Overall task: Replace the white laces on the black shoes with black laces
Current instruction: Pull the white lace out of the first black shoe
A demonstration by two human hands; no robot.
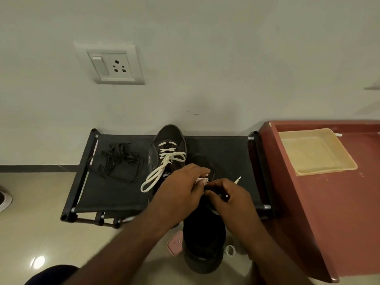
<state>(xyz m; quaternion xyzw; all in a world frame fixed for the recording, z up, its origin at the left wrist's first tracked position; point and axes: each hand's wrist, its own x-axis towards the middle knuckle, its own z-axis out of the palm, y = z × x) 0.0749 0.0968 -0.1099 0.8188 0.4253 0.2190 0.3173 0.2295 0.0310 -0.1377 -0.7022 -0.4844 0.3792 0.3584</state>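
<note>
Two black shoes stand on a black fabric rack (115,194). The left shoe (167,138) keeps its white lace (164,169), loosened, with loops hanging toward me. The right shoe (202,163) is mostly hidden under my hands. My left hand (178,190) pinches a bunch of white lace above that shoe. My right hand (228,198) pinches lace at the shoe's eyelets, and a white lace tip (238,179) sticks out past its fingers. A loose pile of black laces (118,161) lies on the rack's left part.
A cream tray (316,151) sits on a red-brown table (329,212) at the right. On the tiled floor near me are a black round object (203,243), a pink case (174,242) and a small white ring (230,250). A wall socket (112,64) is above.
</note>
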